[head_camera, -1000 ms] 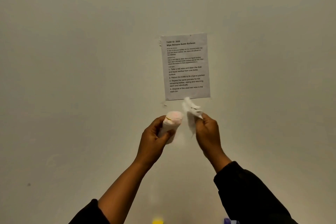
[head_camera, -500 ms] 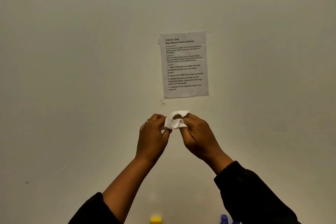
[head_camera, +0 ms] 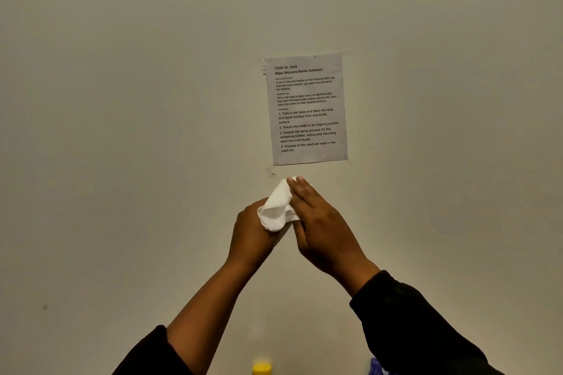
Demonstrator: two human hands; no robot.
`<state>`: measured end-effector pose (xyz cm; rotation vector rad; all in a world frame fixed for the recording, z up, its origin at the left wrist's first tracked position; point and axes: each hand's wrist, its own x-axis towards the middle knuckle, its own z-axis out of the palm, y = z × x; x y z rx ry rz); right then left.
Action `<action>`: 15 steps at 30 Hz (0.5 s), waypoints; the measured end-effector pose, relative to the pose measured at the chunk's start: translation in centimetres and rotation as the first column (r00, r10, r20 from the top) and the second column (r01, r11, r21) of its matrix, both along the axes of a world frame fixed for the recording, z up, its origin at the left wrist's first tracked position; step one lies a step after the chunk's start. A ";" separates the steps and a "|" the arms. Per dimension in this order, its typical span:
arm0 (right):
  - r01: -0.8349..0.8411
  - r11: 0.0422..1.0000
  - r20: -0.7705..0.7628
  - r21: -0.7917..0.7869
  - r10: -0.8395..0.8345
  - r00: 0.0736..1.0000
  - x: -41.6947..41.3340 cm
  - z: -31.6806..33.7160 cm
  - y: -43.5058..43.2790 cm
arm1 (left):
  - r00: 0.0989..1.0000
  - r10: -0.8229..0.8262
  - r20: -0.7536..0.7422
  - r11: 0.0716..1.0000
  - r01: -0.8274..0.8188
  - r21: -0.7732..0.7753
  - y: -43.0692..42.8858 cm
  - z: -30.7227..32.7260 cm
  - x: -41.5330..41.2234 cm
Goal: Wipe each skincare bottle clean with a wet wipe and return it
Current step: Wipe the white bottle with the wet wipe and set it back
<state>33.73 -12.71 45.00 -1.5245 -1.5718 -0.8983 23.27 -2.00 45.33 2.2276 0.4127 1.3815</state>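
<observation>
Since 0.5 s ago the right hand (head_camera: 324, 230) went from a curled pinch to straight fingers (head_camera: 300, 192), and the wet wipe (head_camera: 275, 210) has spread taller. Both hands stay close together in front of the wall (head_camera: 122, 100).

Head view:
- Left hand (head_camera: 251, 230): seen from the back and curled tight, gripping the bottle. A second ago the bottle showed in this hand. Now the wipe covers it fully, so it can't be seen.
- Right hand: fingers straight and together, laid flat along the right side of the wipe and pressing it. Fingertips reach the wipe's top edge. The thumb is tucked low by the wipe's lower edge; can't tell if it pinches.
- Wipe: white, crumpled, between the two hands, draped over the left hand's thumb side.
- Printed sheet (head_camera: 307, 109): taped to the wall just above the hands, headed "Wipe Skincare Bottle Surfaces".
- Dark sleeves: the right sleeve (head_camera: 411, 332) reaches the wrist; the left sleeve (head_camera: 146, 356) is pushed up, forearm bare.
- Bottom edge: yellow cap (head_camera: 262, 368) between the arms, blurred. A blue object (head_camera: 376, 367) sits by the right sleeve, too cut off to identify.
</observation>
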 end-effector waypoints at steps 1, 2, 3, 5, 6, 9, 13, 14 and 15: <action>-0.016 1.000 -0.021 0.011 0.016 1.000 0.0 0.0 0.1 | 0.999 -0.051 0.012 0.995 0.052 -0.081 -0.2 0.2 -0.1; -0.039 0.999 -0.074 0.024 0.041 0.996 0.1 0.0 0.1 | 0.992 -0.118 0.038 0.976 0.123 -0.177 -0.4 0.3 -0.2; -0.067 0.997 -0.159 0.044 0.073 0.984 0.2 0.1 0.1 | 0.981 -0.178 0.072 0.947 0.191 -0.257 -0.6 0.3 -0.3; -0.124 0.986 -0.341 0.108 0.154 0.927 0.4 0.4 0.2 | 0.964 -0.237 0.119 0.914 0.263 -0.309 -0.6 0.2 -0.5; -0.146 0.979 -0.392 0.139 0.190 0.900 0.6 0.5 0.2 | 0.961 -0.246 0.129 0.910 0.275 -0.311 -0.6 0.3 -0.5; -0.160 0.975 -0.387 0.152 0.208 0.899 0.4 0.6 0.0 | 0.956 -0.249 0.153 0.915 0.284 -0.287 -0.8 0.6 -0.7; -0.072 0.995 -0.151 0.063 0.081 0.985 -0.9 0.7 0.2 | 0.968 -0.204 0.146 0.920 0.241 -0.309 -1.2 0.5 -0.4; -0.056 0.998 -0.079 0.040 0.059 0.995 -1.1 0.9 0.2 | 0.968 -0.202 0.151 0.919 0.241 -0.313 -1.2 0.4 -0.3; -0.044 0.999 -0.029 0.025 0.045 0.999 -1.0 1.0 0.2 | 0.966 -0.200 0.162 0.911 0.244 -0.332 -1.5 0.4 -0.4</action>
